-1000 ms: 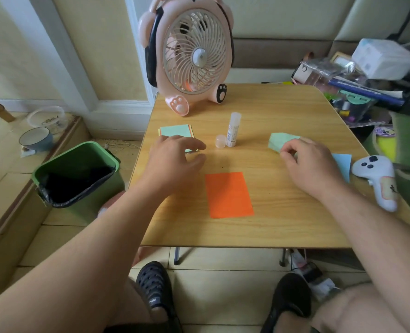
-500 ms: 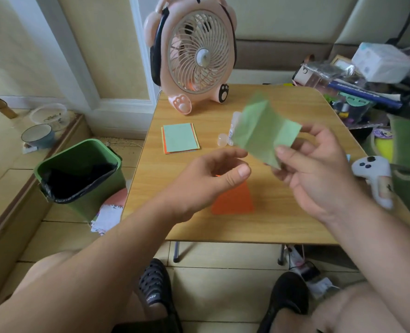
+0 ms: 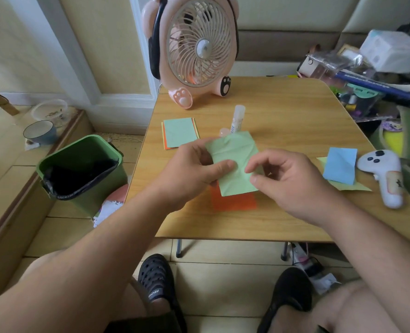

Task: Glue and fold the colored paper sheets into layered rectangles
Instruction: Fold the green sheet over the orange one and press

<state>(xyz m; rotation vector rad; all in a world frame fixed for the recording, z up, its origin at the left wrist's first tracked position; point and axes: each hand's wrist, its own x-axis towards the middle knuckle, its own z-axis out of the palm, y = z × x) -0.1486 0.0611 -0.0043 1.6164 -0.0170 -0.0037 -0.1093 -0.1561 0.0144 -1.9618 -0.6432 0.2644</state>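
The wooden table (image 3: pixel 283 219) fills the middle of the view, and the other things lie on it or around it. At 12 o'clock on the table stands the pink fan (image 3: pixel 194 49), upright, with paw-shaped feet. Off the table at 9 o'clock stands the green bin (image 3: pixel 79 169) on the floor, lined with a black bag.

Over the table centre the person holds the green sheet (image 3: pixel 235 162), which is creased and opened out. The left hand (image 3: pixel 194 169) pinches its left edge, with the thumb lying on top of the paper. The right hand (image 3: pixel 292 179) pinches its right edge between thumb and curled fingers. Under the sheet, toward 6 o'clock, the orange sheet (image 3: pixel 235 200) lies flat on the wood.

At 3 o'clock lies the white controller (image 3: pixel 384 174), and just beside it the blue sheet (image 3: pixel 340 167), which rests on a pale yellow-green sheet. At 10 o'clock lies the paper stack (image 3: pixel 178 132), teal on top. At 12 o'clock, behind the green sheet, the glue stick (image 3: pixel 237 118) stands upright with its cap (image 3: pixel 223 132) beside it.
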